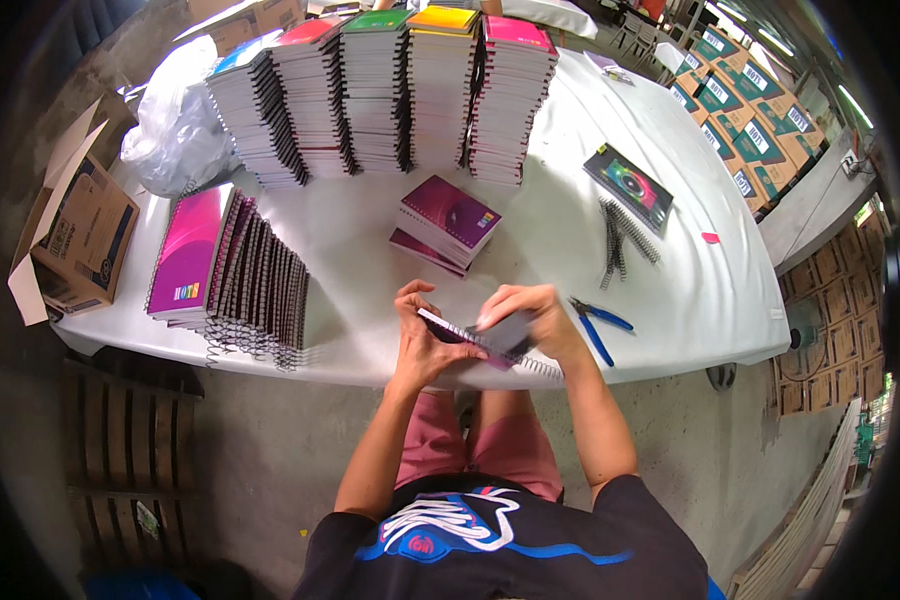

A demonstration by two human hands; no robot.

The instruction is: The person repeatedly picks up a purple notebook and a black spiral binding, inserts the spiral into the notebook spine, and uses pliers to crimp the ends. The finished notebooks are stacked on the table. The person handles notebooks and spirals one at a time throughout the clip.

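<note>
One dark-covered notebook (pixel 507 338) is held over the near edge of the desk (pixel 355 325), its left end grasped by the fingers of the left hand (pixel 422 345). The fingers of the right hand (pixel 535 310), slightly blurred, touch its upper side; whether they grip cannot be told.

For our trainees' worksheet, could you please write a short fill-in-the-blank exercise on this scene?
The pliers have ____ handles.
They lie nearer the person's ____ hand.
The tall notebook stack between the red-topped stack and the yellow-topped stack has a ____ top cover.
Missing words: blue; right; green.
</note>
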